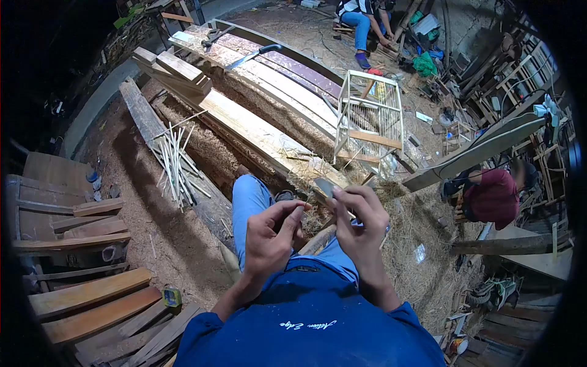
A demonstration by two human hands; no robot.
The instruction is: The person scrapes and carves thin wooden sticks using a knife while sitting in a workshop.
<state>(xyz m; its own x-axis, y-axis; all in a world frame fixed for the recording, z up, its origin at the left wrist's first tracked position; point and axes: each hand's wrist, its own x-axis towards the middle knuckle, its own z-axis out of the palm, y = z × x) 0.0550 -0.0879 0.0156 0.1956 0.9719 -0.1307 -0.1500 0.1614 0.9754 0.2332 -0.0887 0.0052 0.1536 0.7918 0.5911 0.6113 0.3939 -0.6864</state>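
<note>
My left hand (272, 238) is closed in a pinch in front of my lap. What sits between its thumb and fingers is too small to make out. Close by on the right, my right hand (361, 220) grips a knife, whose flat grey blade (324, 186) sticks out past the fingers toward the bench; its handle is hidden in the hand. Beyond the blade lies a long wooden beam (257, 131) with shavings at its near end. A bundle of thin pale sticks (177, 165) rests on a weathered plank to the left.
A slatted wooden cage (370, 116) stands right of the beam. A handsaw (247, 58) lies on boards at the back. Stacked planks (98, 306) and a tape measure (172, 298) are at lower left. Two people sit nearby, one in a maroon shirt (492, 196).
</note>
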